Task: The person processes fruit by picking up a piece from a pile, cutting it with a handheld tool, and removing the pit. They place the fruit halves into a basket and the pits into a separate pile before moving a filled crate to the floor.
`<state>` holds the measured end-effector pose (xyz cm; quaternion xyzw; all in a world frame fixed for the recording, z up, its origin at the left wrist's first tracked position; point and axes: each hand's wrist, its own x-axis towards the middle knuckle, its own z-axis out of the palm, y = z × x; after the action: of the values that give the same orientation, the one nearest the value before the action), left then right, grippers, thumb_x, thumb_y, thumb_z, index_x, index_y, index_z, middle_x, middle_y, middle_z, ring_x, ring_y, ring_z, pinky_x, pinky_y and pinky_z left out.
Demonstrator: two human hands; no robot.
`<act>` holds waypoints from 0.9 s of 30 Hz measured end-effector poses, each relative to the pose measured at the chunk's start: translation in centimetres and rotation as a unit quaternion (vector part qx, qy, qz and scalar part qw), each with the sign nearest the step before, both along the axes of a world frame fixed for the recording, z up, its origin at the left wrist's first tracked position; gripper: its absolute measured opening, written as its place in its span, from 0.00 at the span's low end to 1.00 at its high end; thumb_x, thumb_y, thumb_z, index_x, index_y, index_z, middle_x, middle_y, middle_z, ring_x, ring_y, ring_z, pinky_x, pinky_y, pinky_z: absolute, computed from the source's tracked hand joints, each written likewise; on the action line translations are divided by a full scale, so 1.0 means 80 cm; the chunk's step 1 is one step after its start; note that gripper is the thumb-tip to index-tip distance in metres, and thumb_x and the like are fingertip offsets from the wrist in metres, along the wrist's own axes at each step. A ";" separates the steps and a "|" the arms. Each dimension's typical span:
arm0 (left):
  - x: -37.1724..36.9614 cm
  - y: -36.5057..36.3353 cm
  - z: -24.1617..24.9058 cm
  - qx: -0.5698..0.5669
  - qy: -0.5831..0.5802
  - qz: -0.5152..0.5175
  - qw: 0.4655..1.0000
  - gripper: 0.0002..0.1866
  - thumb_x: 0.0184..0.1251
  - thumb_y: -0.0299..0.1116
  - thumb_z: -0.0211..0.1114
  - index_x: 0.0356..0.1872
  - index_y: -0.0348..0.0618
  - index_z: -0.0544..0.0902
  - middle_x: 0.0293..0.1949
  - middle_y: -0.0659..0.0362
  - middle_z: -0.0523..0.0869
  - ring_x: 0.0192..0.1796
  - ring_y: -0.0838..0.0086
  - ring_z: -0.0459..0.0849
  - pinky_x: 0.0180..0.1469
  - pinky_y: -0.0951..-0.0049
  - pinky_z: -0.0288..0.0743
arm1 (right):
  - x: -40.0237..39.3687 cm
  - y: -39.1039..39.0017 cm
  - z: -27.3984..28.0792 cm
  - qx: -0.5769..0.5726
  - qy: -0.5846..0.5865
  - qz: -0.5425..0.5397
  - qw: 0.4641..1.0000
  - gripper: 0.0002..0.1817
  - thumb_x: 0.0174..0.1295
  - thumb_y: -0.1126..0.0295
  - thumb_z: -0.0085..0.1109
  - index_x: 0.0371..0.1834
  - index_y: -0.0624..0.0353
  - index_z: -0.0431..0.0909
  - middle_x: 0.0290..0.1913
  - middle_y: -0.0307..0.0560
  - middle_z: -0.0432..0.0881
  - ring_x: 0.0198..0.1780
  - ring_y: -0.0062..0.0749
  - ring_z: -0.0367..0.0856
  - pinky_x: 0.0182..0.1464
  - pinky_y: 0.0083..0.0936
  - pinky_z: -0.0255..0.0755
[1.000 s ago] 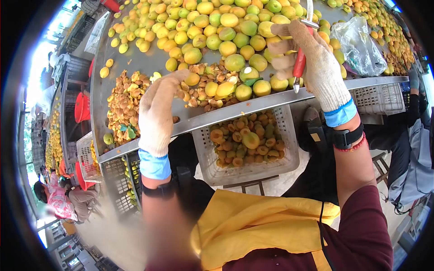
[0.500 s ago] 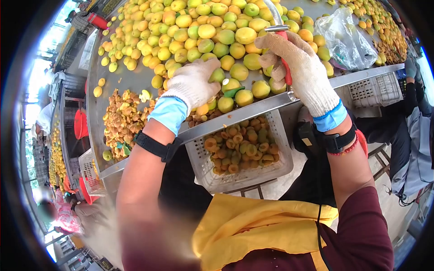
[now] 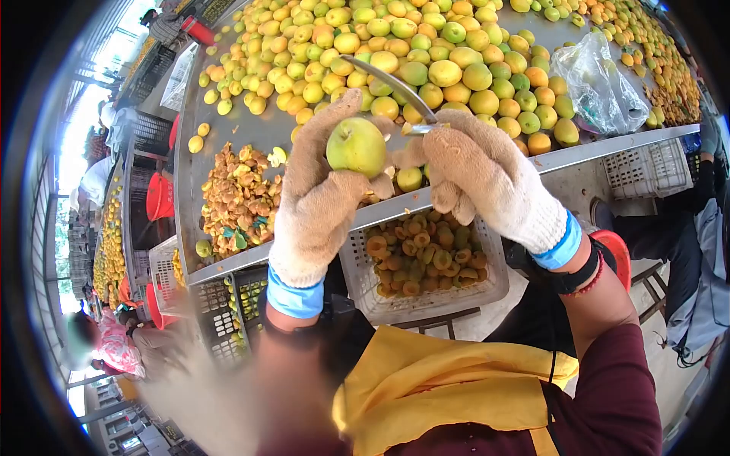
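Observation:
Between the thumb and fingers of my gloved left hand (image 3: 319, 182) is a yellow-green fruit (image 3: 356, 147), held up over the table edge. My gloved right hand (image 3: 483, 171) is closed on a curved knife (image 3: 391, 82), whose blade points up and left, beyond the held fruit. The red handle seen earlier is hidden in my fist. Behind both hands, many loose fruits (image 3: 445, 74) cover the metal table (image 3: 251, 125). A white crate (image 3: 426, 305) below the edge holds fruit halves (image 3: 430, 254).
Brown and yellow scraps (image 3: 239, 190) lie at the table's left. A clear plastic bag (image 3: 601, 83) sits at the right. The metal rim (image 3: 570, 156) crosses in front of me. Other crates (image 3: 646, 169) stand below. People's parts show at both sides.
My left hand has risen from the pile with a fruit in it and turned palm up. My right hand has moved left and lower, and the blade has tilted left. The view has shifted.

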<state>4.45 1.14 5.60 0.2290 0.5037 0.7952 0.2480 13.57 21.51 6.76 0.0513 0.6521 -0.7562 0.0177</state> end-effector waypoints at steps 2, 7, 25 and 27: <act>0.009 -0.006 -0.013 0.013 -0.011 -0.019 1.000 0.36 0.66 0.16 0.59 0.78 0.38 0.66 0.62 0.49 0.82 0.56 0.66 0.85 0.55 0.69 0.82 | 0.003 -0.008 0.001 -0.010 0.004 0.016 1.000 0.22 0.79 0.50 0.54 0.56 0.59 0.83 0.28 0.37 0.81 0.28 0.17 0.80 0.29 0.18 0.71; 0.020 -0.004 -0.020 -0.094 0.022 0.035 0.995 0.34 0.62 0.12 0.59 0.73 0.34 0.70 0.66 0.48 0.81 0.63 0.68 0.82 0.66 0.72 0.74 | 0.003 -0.017 0.005 0.087 0.029 0.040 0.995 0.21 0.78 0.51 0.57 0.51 0.61 0.83 0.27 0.43 0.83 0.29 0.25 0.85 0.30 0.24 0.76; 0.013 -0.024 -0.026 -0.295 0.520 0.177 0.782 0.31 0.55 0.16 0.58 0.65 0.34 0.77 0.54 0.42 0.86 0.52 0.47 0.87 0.58 0.60 0.81 | -0.008 -0.059 -0.028 0.095 -0.066 0.042 0.992 0.33 0.77 0.37 0.54 0.38 0.63 0.79 0.26 0.43 0.83 0.23 0.26 0.84 0.28 0.25 0.79; 0.006 -0.025 -0.038 -0.287 0.476 0.165 0.815 0.31 0.55 0.16 0.57 0.65 0.34 0.77 0.51 0.45 0.86 0.48 0.53 0.87 0.54 0.64 0.81 | -0.020 -0.048 -0.032 -0.074 -0.167 0.143 0.973 0.36 0.77 0.34 0.50 0.33 0.60 0.78 0.24 0.39 0.80 0.16 0.24 0.76 0.21 0.23 0.72</act>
<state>4.93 -0.86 2.52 0.4105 0.7944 0.4356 -0.1031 12.01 17.67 4.20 0.0816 0.5831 -0.7724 0.2381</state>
